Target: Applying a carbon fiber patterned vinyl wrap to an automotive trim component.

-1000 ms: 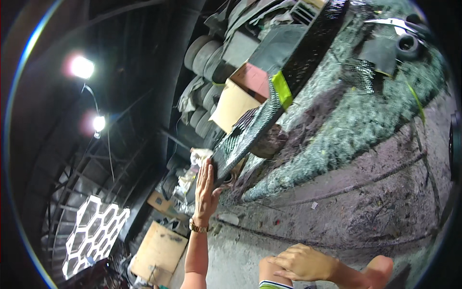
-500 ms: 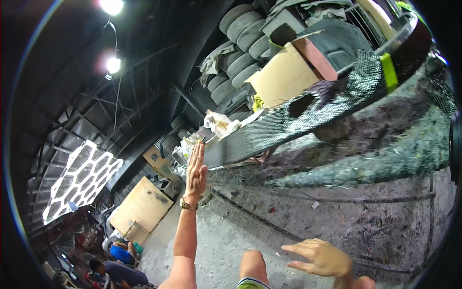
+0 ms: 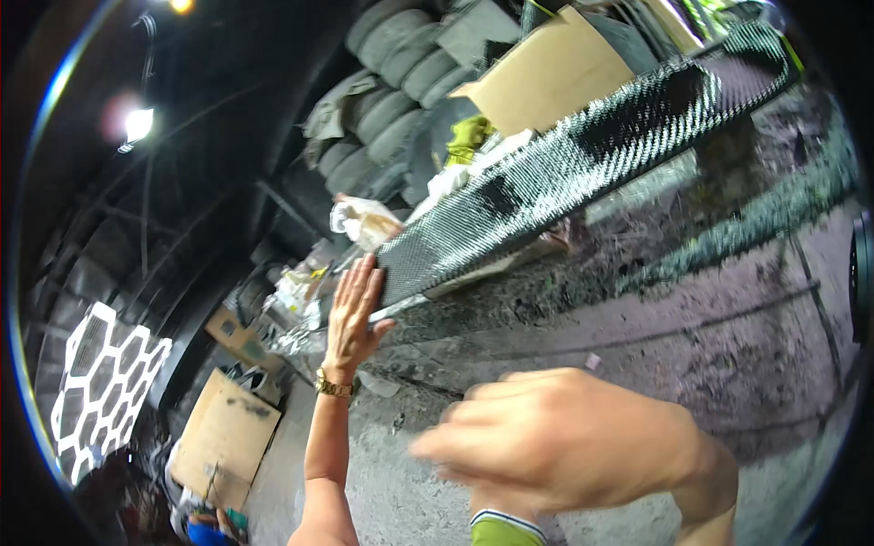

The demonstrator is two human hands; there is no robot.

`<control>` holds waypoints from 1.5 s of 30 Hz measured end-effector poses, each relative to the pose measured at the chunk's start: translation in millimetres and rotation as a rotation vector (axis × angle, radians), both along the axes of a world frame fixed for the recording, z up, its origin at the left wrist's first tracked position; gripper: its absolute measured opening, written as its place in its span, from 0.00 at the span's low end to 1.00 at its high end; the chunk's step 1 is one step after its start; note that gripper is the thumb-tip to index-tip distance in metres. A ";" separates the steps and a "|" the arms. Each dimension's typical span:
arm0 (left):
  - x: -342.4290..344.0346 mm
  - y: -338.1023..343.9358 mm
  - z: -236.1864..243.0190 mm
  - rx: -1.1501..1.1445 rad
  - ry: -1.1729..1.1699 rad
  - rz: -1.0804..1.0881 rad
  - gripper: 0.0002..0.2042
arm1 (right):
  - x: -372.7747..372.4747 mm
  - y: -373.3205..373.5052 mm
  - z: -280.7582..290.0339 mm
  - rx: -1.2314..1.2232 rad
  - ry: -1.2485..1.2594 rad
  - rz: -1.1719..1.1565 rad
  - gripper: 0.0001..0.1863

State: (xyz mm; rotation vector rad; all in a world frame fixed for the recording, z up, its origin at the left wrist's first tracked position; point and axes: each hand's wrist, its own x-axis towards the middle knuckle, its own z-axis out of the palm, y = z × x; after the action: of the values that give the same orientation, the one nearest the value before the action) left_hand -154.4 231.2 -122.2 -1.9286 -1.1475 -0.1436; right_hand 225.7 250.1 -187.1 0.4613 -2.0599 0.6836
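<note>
My left hand (image 3: 355, 309) reaches forward with fingers straight and close-set, lying against the near-left end of a long black woven carbon-fiber strip (image 3: 510, 205). The strip runs diagonally up to the upper right along the edge of a rough, fiber-crusted bench or form (image 3: 692, 255). A crumpled white and tan bag (image 3: 364, 218) sits just behind that end. My right hand (image 3: 555, 437) is raised in the lower middle, nearer the camera, its fingers bent toward the left and smeared by motion; I cannot make out whether anything is in them.
Stacked tires (image 3: 382, 127), a cardboard box (image 3: 555, 68) and yellow cloth (image 3: 469, 136) lie behind the strip. A wooden board (image 3: 218, 437) leans at lower left near a person in blue (image 3: 205, 532). A honeycomb light panel (image 3: 100, 391) glows far left, above a grey floor (image 3: 364, 473).
My right hand has risen from beside my leg at the lower right toward the middle. My left hand stays at the strip's end. The view has turned, showing more of the strip's woven face.
</note>
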 end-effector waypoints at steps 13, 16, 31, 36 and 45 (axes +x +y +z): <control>-38.0 31.3 -7.3 0.101 -0.044 -0.237 0.32 | -44.8 -109.1 40.2 0.013 -0.128 -1.070 0.15; -38.0 26.2 -8.8 0.066 -0.014 -0.204 0.40 | -45.4 -97.6 2.3 -0.026 -0.089 -0.953 0.14; -110.1 9.9 -13.5 0.078 -0.085 -0.203 0.41 | -111.3 -76.6 -89.0 -0.329 -0.434 -0.788 0.11; -136.9 5.3 -18.0 0.141 -0.080 -0.176 0.40 | -130.7 -68.2 -91.5 -0.247 -0.535 -0.633 0.15; -92.6 23.4 -18.4 0.216 -0.091 -0.219 0.35 | -123.7 -72.4 -118.8 -0.200 -0.511 -0.576 0.18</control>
State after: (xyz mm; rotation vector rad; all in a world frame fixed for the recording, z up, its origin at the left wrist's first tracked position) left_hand -247.0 254.6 -140.7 -1.8637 -0.9339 -0.4592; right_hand 101.9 177.7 -305.9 -0.4610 -2.3964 0.6818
